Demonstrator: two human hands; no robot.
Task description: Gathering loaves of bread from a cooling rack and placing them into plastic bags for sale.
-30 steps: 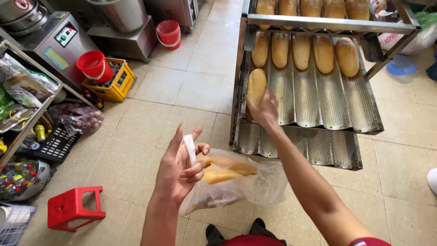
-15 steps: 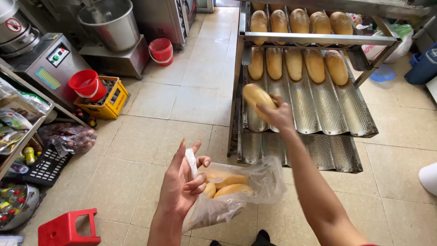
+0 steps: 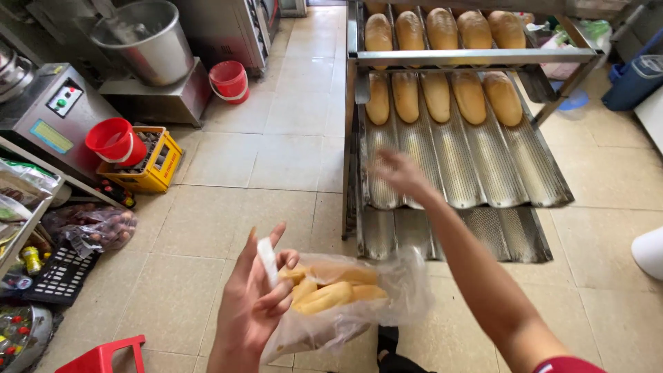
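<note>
My left hand [image 3: 252, 304] grips the rim of a clear plastic bag [image 3: 397, 297] and holds it open near the bottom centre. Several golden bread loaves [image 3: 331, 293] lie inside the bag. My right hand [image 3: 399, 173] is blurred and empty, its fingers apart, hovering over the bare front part of a corrugated metal baking tray [image 3: 476, 173]. A row of baked loaves [image 3: 436, 97] lies at the far end of that tray. More loaves [image 3: 442, 27] sit on the rack shelf above.
Left of the rack is tiled floor with two red buckets [image 3: 116, 140] [image 3: 229, 79], a yellow crate [image 3: 157, 169] and a steel mixer bowl [image 3: 148, 41]. A red stool [image 3: 103, 356] stands at the bottom left. A blue container [image 3: 635, 79] sits at the far right.
My right hand carried a loaf from the tray to the bag, let it go there, and has swung back over the tray with nothing in it. The bag holds more bread.
</note>
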